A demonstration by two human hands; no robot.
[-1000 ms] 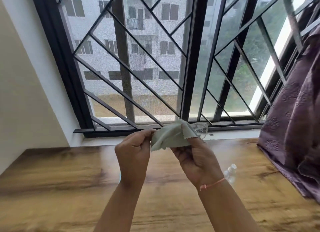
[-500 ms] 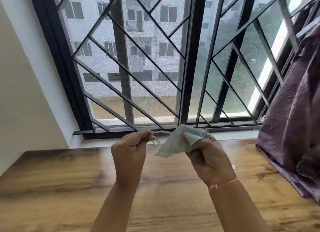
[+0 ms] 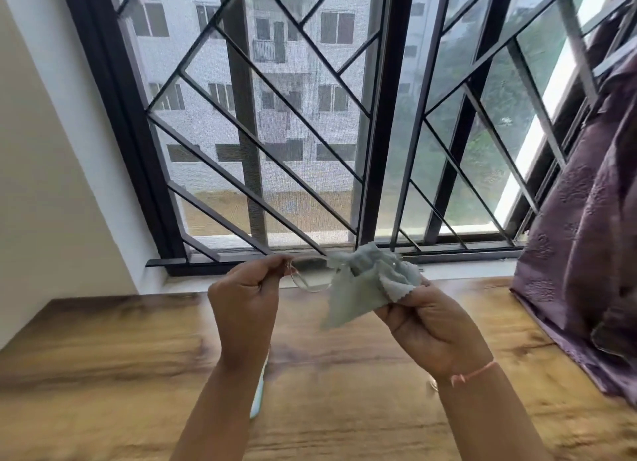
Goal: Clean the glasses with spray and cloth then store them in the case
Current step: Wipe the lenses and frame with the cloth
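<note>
The glasses (image 3: pixel 310 277), thin-rimmed with clear lenses, are held roughly level above the surface, their left end pinched by the left hand (image 3: pixel 246 288). One lens is bare and the other is wrapped. The cloth (image 3: pixel 365 285), pale grey-green with a zigzag edge, is bunched over the right half in the right hand (image 3: pixel 427 326), one corner hanging down.

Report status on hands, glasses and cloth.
Left hand pinches glasses at one end. Right hand grips cloth, bunched over the other lens. Both held above wooden table. Nothing blocking the wipe.
</note>
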